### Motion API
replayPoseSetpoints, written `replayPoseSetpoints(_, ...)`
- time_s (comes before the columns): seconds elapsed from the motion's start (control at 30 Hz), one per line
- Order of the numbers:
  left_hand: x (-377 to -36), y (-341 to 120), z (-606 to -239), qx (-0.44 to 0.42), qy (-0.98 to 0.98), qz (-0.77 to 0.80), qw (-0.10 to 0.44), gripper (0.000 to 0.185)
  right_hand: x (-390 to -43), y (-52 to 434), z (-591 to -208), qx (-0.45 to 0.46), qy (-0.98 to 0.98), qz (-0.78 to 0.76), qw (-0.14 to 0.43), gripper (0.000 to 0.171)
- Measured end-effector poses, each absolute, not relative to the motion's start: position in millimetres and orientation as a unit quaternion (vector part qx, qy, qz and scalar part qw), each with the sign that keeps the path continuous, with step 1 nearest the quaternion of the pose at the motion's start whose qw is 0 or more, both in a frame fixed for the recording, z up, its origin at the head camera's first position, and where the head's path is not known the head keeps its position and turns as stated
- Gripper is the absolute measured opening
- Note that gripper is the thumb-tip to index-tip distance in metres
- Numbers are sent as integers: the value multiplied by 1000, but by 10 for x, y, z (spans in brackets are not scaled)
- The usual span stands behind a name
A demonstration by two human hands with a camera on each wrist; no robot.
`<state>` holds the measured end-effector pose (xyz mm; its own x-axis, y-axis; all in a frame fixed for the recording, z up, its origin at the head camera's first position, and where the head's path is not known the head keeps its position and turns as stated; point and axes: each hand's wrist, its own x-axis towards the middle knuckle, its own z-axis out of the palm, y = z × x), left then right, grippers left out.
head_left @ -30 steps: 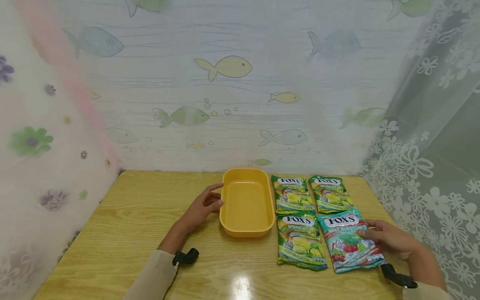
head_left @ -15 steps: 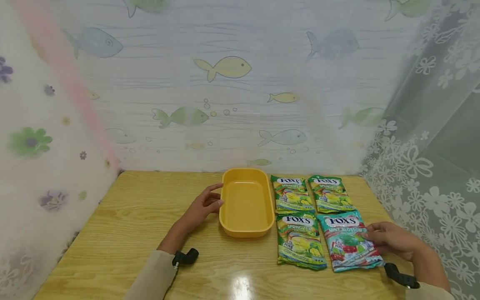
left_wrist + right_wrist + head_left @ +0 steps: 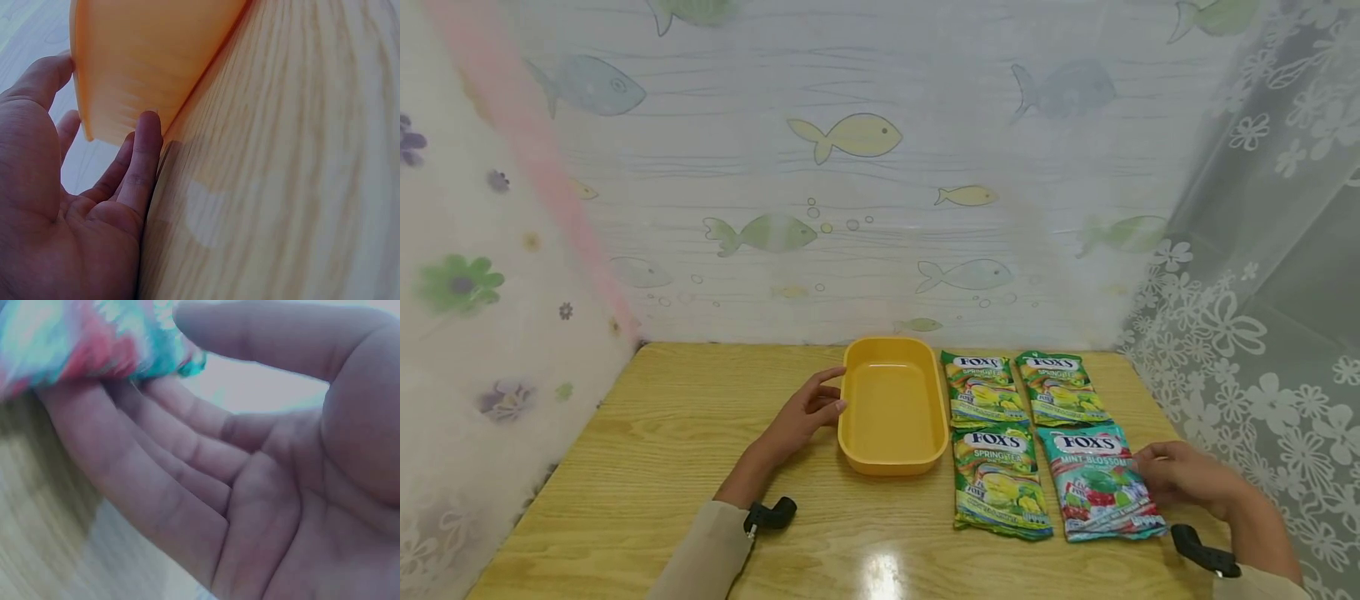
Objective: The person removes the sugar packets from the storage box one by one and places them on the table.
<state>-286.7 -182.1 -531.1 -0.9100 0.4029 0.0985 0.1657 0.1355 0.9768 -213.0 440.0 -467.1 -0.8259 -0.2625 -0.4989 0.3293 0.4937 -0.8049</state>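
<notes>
Currently the left hand (image 3: 805,414) rests on the desk (image 3: 662,450) at the left wall of the yellow tray (image 3: 892,406), in the lower centre of the head view. Its grip is released: the fingers are straight, and in the left wrist view the fingertips (image 3: 147,134) touch the tray's outer wall (image 3: 144,56) while the thumb lies along the rim. Nothing is grasped.

The right hand (image 3: 1183,479) lies at the lower right of the head view, at the right edge of the mint bag (image 3: 1099,483). In the right wrist view the fingers (image 3: 144,462) reach under the edge of the bag (image 3: 81,344) and the thumb lies above it, so the bag's edge sits between them. The view is blurred; a loose pinch on the edge is the best reading. The bag lies on the desk, its long side running toward the viewer.

Three green bags lie flat beside it. One (image 3: 1000,479) is just left of the mint bag. Two more (image 3: 983,388) (image 3: 1060,387) lie side by side behind these, toward the wall. The four form a block just right of the tray.

A fish-print sheet (image 3: 865,167) hangs behind the desk. A lace curtain (image 3: 1262,292) hangs at the right of the frame.
</notes>
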Motion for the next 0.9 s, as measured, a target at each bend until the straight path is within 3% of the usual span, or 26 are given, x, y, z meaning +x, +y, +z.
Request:
replayPoseSetpoints(0.23, -2859, -1825, -5313, 190, 746, 632, 95, 58, -2095, 4270, -4509, 66, 854, -460, 233, 52)
replayPoseSetpoints(0.53, -2860, -1827, -5311, 195, 740, 636, 97, 60, -2065, 4164, -4236, 11, 905, -391, 170, 50)
replayPoseSetpoints(0.9, -2849, -1813, -5304, 184, 748, 630, 98, 60, -2015, 3858, -4124, -35, 918, -371, 134, 57)
